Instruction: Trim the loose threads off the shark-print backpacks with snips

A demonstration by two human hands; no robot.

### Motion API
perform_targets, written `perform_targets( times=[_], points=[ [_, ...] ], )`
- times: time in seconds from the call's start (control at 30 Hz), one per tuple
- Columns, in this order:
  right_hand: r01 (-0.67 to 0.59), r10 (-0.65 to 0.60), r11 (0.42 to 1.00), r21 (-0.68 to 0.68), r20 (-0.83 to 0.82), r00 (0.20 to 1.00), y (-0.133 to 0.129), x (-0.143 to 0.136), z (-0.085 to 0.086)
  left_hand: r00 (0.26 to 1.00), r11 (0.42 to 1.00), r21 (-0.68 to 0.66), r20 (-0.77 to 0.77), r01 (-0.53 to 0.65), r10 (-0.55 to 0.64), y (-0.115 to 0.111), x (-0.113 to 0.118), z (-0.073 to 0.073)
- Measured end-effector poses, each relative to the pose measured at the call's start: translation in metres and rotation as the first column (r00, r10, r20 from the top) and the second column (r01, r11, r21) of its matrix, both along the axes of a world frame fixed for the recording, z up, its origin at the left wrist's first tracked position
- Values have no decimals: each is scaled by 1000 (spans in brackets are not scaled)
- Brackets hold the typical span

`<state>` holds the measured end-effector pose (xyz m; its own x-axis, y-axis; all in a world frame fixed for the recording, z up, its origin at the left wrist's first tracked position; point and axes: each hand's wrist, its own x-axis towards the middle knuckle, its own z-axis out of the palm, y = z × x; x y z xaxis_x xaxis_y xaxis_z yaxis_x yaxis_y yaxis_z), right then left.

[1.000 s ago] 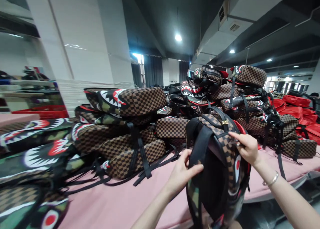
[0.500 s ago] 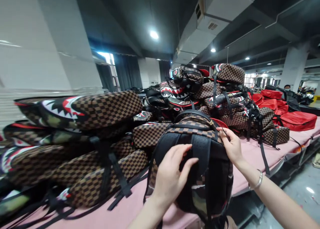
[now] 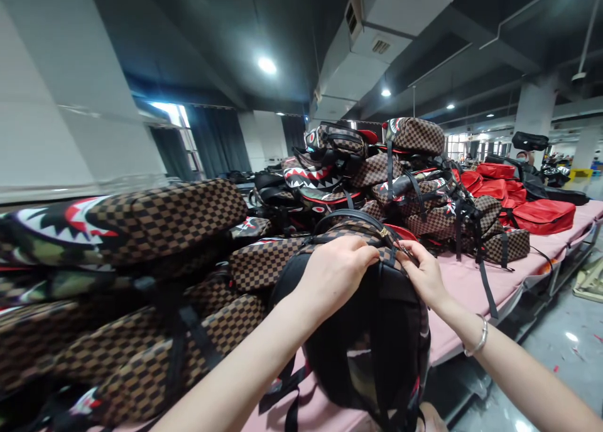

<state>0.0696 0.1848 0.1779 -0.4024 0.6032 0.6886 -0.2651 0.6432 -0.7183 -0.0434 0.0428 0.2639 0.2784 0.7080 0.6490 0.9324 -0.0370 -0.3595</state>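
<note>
A black and brown-checkered backpack point(image 3: 372, 331) stands upright in front of me, its black padded back and shoulder straps towards me. A black carry handle point(image 3: 351, 215) arches over its top, beside a small gold-coloured fitting. My left hand point(image 3: 340, 265) reaches across the back panel. Its fingers are closed on the checkered top edge near the strap's upper end. At the top right corner, my right hand point(image 3: 421, 270) pinches the edge beside a small dark piece that I cannot make out clearly. A silver bangle point(image 3: 479, 336) circles my right wrist.
Checkered backpacks with shark-mouth prints point(image 3: 179, 221) are piled on the left. Another such heap point(image 3: 405, 187) rises behind. Red bags point(image 3: 541, 215) lie farther right on the pink-covered table point(image 3: 464, 297). A person point(image 3: 525, 157) is in the far background, near a black bag.
My left hand has moved up from the back panel to the backpack's top edge, and its fingers have closed. My right hand stays at the top right corner. The view has shifted right.
</note>
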Motion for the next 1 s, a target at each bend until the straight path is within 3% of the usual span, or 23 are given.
perform_targets(
  times=[0.1, 0.17, 0.27, 0.37, 0.5, 0.8, 1.0],
  points=[
    [-23, 23, 999, -42, 10, 1000, 0, 2, 0, 988, 996, -73, -151, -48, 37, 1, 5, 7],
    [-8, 9, 999, -46, 32, 999, -2, 6, 1, 983, 998, -38, -182, -44, 36, 3, 5, 3],
    [47, -48, 999, 16, 46, 998, -8, 15, 4, 998, 996, 68, -28, 50, -48, 9, -2, -12],
    [75, -82, 990, 123, 57, 995, -13, 25, 12, 967, 975, 160, 180, 154, -182, 13, -7, -26],
    [71, -102, 964, 257, 110, 989, -17, 37, 24, 943, 958, 226, 240, 177, -231, 15, -7, -33],
    [66, -208, 908, 414, 309, 928, -22, 47, 43, 957, 948, 278, 197, 155, -214, 16, -5, -35],
    [77, -290, 851, 520, 342, 894, -23, 46, 52, 991, 933, 343, 22, 114, -130, 17, 1, -43]
  ],
)
